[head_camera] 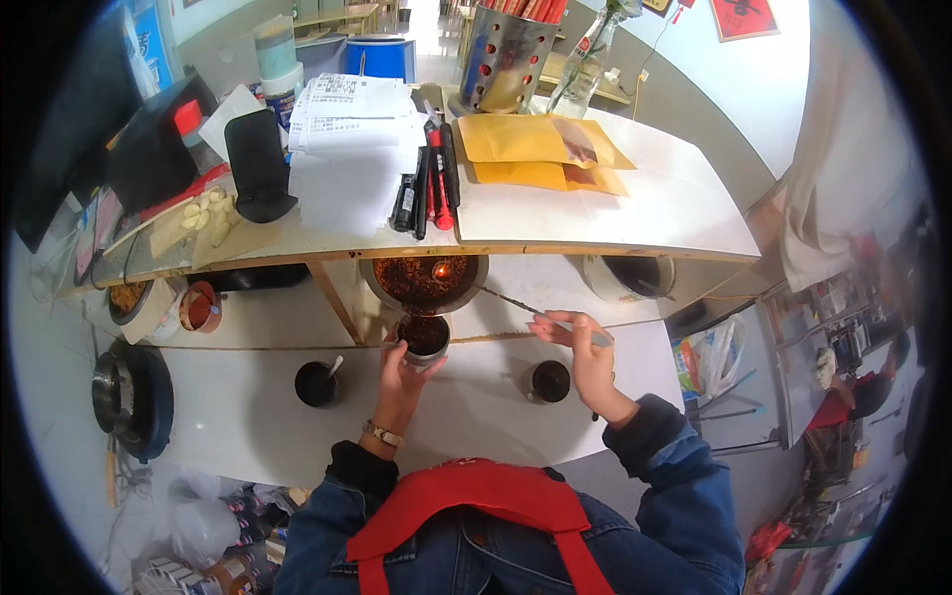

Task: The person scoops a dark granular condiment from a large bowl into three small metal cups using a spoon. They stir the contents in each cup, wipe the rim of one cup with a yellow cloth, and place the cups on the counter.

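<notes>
My left hand (pixel 401 372) holds a small metal cup (pixel 425 341) with dark contents, close against the near rim of a large bowl of chili oil (pixel 426 281). The long thin handle of a utensil (pixel 517 301) lies in my right hand (pixel 587 357); its far end reaches into the bowl, where the tip is hidden. Below my right hand stands a small cup with dark contents (pixel 550 381). Another dark cup (pixel 315 384), with a white spoon (pixel 336 366) in it, is left of my left hand.
A shelf edge (pixel 520 251) runs over part of the bowl. Above it lie paper slips (pixel 357 134), marker pens (pixel 439 178) and yellow pouches (pixel 543 145). A white tub (pixel 662 279) stands right of the bowl, black pans (pixel 141 401) at far left. Another person (pixel 855 398) is at far right.
</notes>
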Available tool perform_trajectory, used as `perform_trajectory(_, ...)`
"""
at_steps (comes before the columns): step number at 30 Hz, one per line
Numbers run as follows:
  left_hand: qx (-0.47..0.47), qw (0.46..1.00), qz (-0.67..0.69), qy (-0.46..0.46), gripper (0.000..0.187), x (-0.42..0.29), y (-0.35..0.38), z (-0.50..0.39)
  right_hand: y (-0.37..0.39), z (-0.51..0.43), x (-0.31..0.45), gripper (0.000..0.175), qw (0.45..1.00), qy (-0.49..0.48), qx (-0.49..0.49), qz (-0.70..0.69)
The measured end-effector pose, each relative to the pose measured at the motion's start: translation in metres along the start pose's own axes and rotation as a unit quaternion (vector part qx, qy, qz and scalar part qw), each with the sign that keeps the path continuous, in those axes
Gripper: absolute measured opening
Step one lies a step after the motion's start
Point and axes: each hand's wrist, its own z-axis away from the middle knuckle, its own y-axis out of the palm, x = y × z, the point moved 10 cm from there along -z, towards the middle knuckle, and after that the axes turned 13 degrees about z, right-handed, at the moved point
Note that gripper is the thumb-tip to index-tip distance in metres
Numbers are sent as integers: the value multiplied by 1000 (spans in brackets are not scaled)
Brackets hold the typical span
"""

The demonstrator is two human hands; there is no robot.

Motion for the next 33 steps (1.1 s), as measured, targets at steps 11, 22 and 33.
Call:
perform_trajectory(11, -22, 999, -33, 18, 43, -12, -14, 12, 66, -21, -38, 44, 997, 9, 73, -30)
perform_trajectory(22, 49, 997, -55, -35, 50, -3, -1, 39, 100, 7, -100, 51, 953, 202, 154, -164)
perform_trajectory(33, 115, 967, -172, -146, 77, -24, 17, 71, 100, 54, -4, 54, 990, -35, 103, -95)
